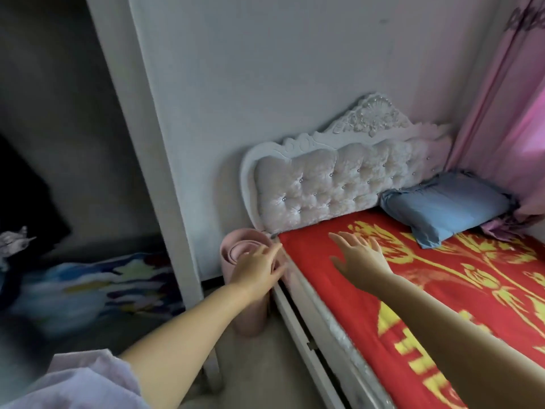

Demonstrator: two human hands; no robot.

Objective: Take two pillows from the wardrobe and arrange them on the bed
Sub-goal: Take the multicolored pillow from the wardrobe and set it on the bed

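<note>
one blue fabric pillow [445,206] lying at the far end of the tufted white headboard [330,184] on the red-and-gold bed [442,290], left hand [259,261] and right hand [358,250] both spread wide, holding nothing; second pillow likely next, from the wardrobe [73,143].

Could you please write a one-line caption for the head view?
Both hands, left and right, open over the red bed; one blue pillow by the headboard.

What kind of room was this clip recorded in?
Most likely a home bedroom: a bed with a red and yellow bedspread, a tufted white headboard with a blue pillow beside it, and a pink curtain.
</note>
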